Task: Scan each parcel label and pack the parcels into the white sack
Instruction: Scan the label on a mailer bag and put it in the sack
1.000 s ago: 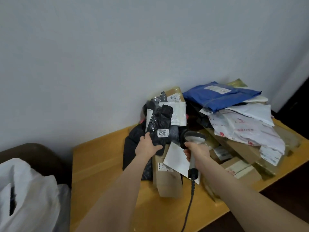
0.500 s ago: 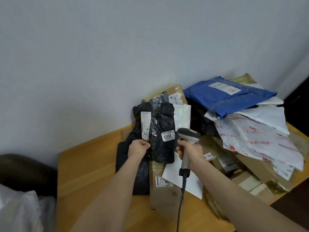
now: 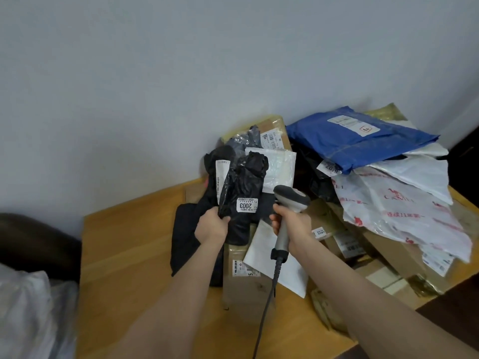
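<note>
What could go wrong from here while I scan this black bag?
1. The black plastic parcel in the left hand is crumpled and glossy, and its long white label wraps round an edge. The barcode scanner in the right hand may therefore miss it or read the 2003 sticker instead.
2. The scanner cable trails past the white envelope and the cardboard box beside it, and could snag or drag them.

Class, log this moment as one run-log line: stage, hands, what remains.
stage: scanning | left hand: holds black parcel | right hand: grips scanner beside it | white sack: lower left, parcel not yet in it
</note>
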`<state>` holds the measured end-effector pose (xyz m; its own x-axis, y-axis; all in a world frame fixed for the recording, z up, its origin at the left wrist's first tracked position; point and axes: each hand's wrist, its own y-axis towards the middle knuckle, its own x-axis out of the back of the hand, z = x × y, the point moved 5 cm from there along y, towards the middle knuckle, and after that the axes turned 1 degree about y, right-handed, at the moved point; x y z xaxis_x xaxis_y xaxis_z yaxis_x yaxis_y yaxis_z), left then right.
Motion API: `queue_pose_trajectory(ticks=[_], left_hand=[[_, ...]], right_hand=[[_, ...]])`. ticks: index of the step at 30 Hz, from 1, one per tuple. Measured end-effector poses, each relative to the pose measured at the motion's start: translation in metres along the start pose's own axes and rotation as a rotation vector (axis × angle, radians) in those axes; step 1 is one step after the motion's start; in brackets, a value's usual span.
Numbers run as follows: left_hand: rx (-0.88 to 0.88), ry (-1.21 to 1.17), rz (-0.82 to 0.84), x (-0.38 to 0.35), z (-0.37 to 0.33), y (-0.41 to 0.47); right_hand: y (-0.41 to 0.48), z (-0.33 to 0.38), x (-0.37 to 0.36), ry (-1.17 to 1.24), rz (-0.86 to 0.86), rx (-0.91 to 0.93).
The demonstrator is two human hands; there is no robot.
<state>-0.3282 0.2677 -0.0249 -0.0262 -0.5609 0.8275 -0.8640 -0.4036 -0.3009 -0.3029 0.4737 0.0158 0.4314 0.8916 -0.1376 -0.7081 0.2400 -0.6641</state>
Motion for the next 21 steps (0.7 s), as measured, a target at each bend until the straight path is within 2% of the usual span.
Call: queue_pose_trajectory(ticks=[3, 6, 8, 14, 18, 21], left_hand=[[-0.143, 0.08, -0.088, 0.03, -0.001, -0.006], [-0.355, 0.197, -0.1, 0.058, 0.003, -0.01], [-0.427, 0.239, -0.134, 0.079, 0.009, -0.012], [-0.458, 0.199, -0.337, 0.143, 0.016, -0.019], [-0.331, 0.136, -0.526, 0.168, 0.028, -0.027], [-0.212, 0.025, -0.436, 0.161, 0.038, -0.027]], right_hand=[[-0.012, 0.013, 0.0, -0.007, 0.013, 0.084], [-0.029, 0.028, -0.008, -0.015, 0.05, 0.163], [-0.04, 0.035, -0.015, -0.026, 0.08, 0.196], [-0.062, 0.046, -0.032, 0.002, 0.119, 0.283], [-0.069, 0.048, -0.041, -0.044, 0.116, 0.358], [-0.066, 0.049, -0.044, -0.125, 0.095, 0.365]])
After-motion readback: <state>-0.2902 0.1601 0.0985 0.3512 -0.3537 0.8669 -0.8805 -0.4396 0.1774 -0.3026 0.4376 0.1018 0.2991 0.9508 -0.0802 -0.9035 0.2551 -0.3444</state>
